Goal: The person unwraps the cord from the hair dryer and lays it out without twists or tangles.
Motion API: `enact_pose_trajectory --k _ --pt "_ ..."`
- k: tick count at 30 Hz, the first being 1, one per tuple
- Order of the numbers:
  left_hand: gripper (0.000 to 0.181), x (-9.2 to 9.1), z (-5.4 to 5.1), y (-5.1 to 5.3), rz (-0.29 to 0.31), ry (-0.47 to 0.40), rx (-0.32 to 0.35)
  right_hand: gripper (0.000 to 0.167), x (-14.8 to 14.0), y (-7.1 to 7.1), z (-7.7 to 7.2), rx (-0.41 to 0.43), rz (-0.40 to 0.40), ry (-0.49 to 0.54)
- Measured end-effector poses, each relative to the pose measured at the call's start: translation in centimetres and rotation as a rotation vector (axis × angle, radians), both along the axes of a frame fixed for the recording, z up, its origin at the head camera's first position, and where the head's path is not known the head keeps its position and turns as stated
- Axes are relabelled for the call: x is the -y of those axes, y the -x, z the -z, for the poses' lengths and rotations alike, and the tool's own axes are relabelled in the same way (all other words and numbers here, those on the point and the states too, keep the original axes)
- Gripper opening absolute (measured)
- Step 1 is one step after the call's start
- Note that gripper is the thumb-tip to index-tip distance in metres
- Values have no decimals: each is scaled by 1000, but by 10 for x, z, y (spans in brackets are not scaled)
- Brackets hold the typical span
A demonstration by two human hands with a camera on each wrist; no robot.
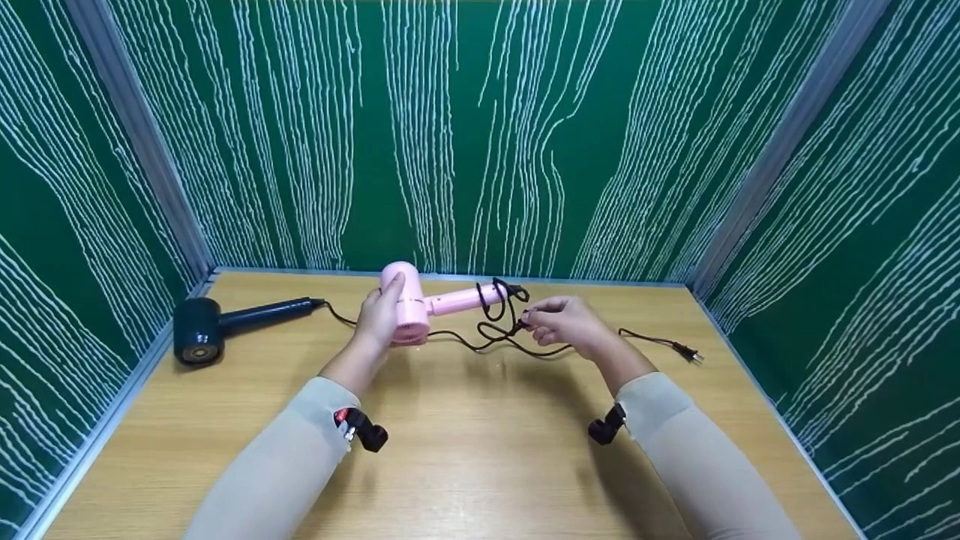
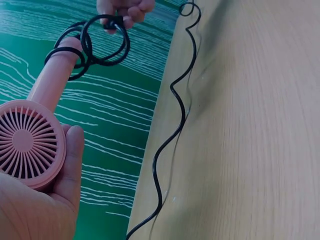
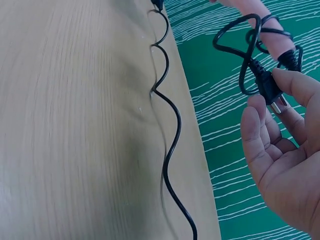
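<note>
A pink hair dryer is held above the table, its handle pointing right. My left hand grips its barrel, with the thumb along the side. In the left wrist view the round slotted end faces the camera. Loops of black cord hang around the handle's end. My right hand pinches the black plug of this cord between thumb and fingers; its metal prongs show in the right wrist view.
A dark hair dryer lies at the table's left side. Its black cord runs across the wooden table behind my hands to a plug at the right. Green walls with white streaks enclose the back and sides.
</note>
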State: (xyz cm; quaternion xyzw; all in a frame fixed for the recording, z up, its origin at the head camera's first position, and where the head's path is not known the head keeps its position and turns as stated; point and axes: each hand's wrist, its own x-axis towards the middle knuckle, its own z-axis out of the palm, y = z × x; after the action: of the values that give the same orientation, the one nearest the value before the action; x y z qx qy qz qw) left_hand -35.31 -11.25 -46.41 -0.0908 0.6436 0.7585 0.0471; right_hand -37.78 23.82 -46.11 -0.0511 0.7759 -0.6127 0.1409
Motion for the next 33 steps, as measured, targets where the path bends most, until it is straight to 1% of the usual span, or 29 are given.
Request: enact_pose_trajectory --k 4,7,12,17,22,26,30,33 --pt "71 -2 -1 -2 10 -40 -16 27 -2 0 2 -8 -7 -1" --pt "70 -2 0 -2 13 -52 -20 27 -3 2 4 -9 -7 -3" --pt "71 -1 1 -4 41 -67 3 22 -6 5 8 6 15 -13" --pt "72 1 2 -4 108 -81 42 28 -10 7 10 29 34 -12" --pt "73 4 4 -2 182 -71 60 34 -12 9 8 47 52 3" --pt "73 5 5 -2 214 -57 65 36 -14 12 5 29 49 -47" --pt "72 5 6 -3 221 -43 77 40 -14 14 3 -7 45 -111" --pt "71 4 7 -3 221 -32 87 39 -13 15 1 -23 47 -127"
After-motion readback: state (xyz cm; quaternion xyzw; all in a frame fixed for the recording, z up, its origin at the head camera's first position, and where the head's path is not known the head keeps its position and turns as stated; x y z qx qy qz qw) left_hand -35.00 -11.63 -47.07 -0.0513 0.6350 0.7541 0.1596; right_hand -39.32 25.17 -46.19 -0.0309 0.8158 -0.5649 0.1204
